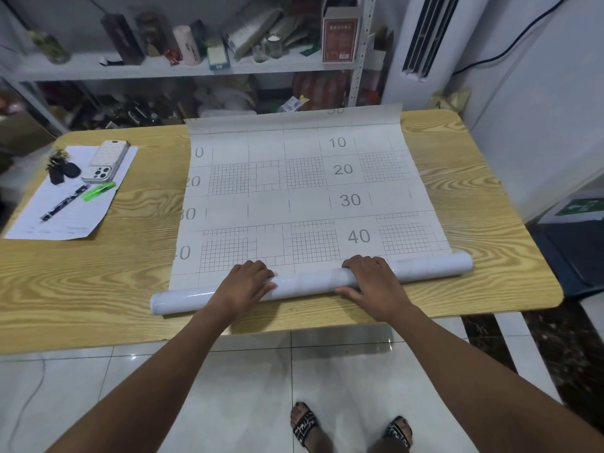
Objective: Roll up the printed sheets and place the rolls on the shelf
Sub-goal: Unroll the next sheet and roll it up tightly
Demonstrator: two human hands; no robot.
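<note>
A large white printed sheet [294, 178] with grid squares and numbers lies flat across the wooden table [108, 273]. Its near end is wound into a glossy white roll [307, 282] that lies crosswise near the table's front edge. My left hand [243, 286] grips the roll left of its middle, fingers curled over the top. My right hand [372, 286] grips it right of the middle, thumb on the near side. The far end of the sheet curls up at the table's back edge. A white metal shelf [163, 68] stands behind the table.
At the table's left lies a paper form [70, 210] bearing a phone [106, 161], keys [62, 168], a pen [63, 204] and a green lighter [98, 192]. The shelf is crowded with bottles, boxes and bags. A white air conditioner [428, 37] stands at the back right.
</note>
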